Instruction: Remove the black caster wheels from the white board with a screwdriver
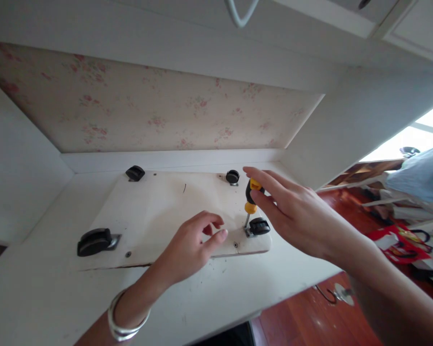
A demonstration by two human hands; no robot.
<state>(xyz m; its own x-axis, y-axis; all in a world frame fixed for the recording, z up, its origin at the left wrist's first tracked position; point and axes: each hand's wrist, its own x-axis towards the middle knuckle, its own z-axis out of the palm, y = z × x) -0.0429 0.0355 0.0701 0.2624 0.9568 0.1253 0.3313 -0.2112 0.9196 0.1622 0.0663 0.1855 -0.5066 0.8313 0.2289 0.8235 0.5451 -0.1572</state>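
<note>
My right hand [286, 209] has its fingers around the yellow-and-black handle of a screwdriver [250, 207], with the fingers fairly straight against it. The screwdriver stands nearly upright, its shaft reaching down to the metal plate of the near right black caster [259, 226]. That caster sits on a white board [155, 206] lying flat. Over the board's near edge hovers my left hand [198, 240], loosely curled, thumb apart from the fingers, holding nothing. Other casters are at the far right [233, 177], far left [134, 173] and near left [95, 241] corners.
The board rests on a white desktop [209, 307] inside a recess with a floral back panel [187, 113]. White side walls and an overhead cabinet enclose it. At right, a red bag [400, 247] and cloth-covered items [422, 173] stand over a reddish wood floor [303, 312].
</note>
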